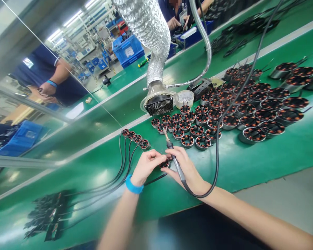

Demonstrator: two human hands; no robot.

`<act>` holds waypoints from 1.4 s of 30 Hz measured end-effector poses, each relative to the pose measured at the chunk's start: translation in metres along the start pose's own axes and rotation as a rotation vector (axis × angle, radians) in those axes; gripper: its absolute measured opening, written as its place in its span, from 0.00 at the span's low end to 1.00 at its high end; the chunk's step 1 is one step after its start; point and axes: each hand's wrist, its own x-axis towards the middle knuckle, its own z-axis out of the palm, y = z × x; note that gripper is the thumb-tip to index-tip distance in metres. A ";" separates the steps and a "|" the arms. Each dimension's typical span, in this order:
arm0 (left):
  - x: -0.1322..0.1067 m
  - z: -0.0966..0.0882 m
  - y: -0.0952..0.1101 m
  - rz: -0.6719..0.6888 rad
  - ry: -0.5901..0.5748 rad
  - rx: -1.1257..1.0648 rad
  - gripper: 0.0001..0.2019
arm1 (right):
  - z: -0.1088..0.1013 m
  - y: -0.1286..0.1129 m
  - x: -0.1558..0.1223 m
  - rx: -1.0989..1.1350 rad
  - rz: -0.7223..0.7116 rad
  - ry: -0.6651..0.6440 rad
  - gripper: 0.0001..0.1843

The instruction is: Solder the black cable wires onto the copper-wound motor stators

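Two bare hands are seen at the near edge of a green tabletop (253, 166). One small stator (165, 164) is pinched by the fingers (156, 159) of the left hand (146, 167), partly hidden by them, and a black wire (156, 179) is trailed from it. One soldering iron (175, 156) is gripped pen-style by the closed fingers of the right hand (185, 168). Its tip is pointed away from the held stator and ends just beside the loose stators. Its black cable (246, 74) is run off toward the top right. One blue wrist strap (134, 185) is worn on the left wrist.

Four wired stators (134, 136) are lined up on the tabletop, with leads running to a heap of black cables (48, 215). Roughly twenty small copper-wound stators (184, 125) are grouped nearby, and about thirty larger silver-cased stators (253, 134) lie beyond them; exact counts cannot be told. One fan-grilled fume extractor (158, 105) hangs on silver ducting (146, 31) beside one white cup (185, 99). One blue crate (127, 51) is seen farther off. Two other people are visible: one across the bench (173, 23), one at left in a blue shirt (48, 66).
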 end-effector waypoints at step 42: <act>-0.054 -0.003 -0.019 0.279 0.334 0.114 0.09 | 0.007 -0.039 0.036 0.206 -0.082 0.012 0.18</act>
